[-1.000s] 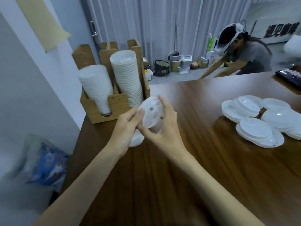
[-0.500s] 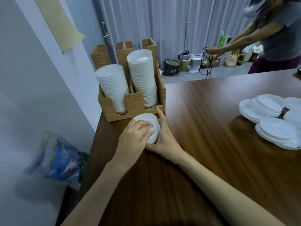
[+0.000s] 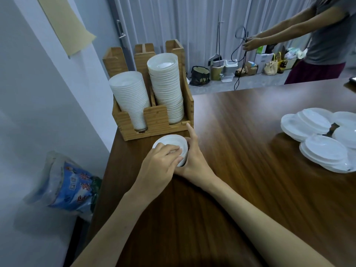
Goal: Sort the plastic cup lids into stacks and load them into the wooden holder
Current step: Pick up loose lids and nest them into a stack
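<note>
Near the lower middle of the frame, two forearms reach up over the dark desk (image 3: 240, 160) and meet at a short stack of lids (image 3: 174, 142). The left hand (image 3: 159, 164) lies over the stack's near-left rim, its grip closed with curled fingers on the top lid. The right hand (image 3: 194, 160) cups the stack's right side, grip closed round the edge, its index finger straight and pointing up-frame. The stack sits flat on the desk, its short axis upright.

Just beyond it, nearly touching, stands the wooden holder (image 3: 154, 120). That is the relation that counts: the holder lies straight up-frame from the held lids, and the pointing finger nearly reaches its front right corner. Its left column (image 3: 131, 97) and right column (image 3: 167, 89) both lean back and rise above the front wall, so the held lids would probably have to be lifted high and tilted to match. The right hand is nearer the taller right column.

Well apart, at the right edge, loose lids (image 3: 317, 135) lie overlapped and unsorted; the task looks partly done.
</note>
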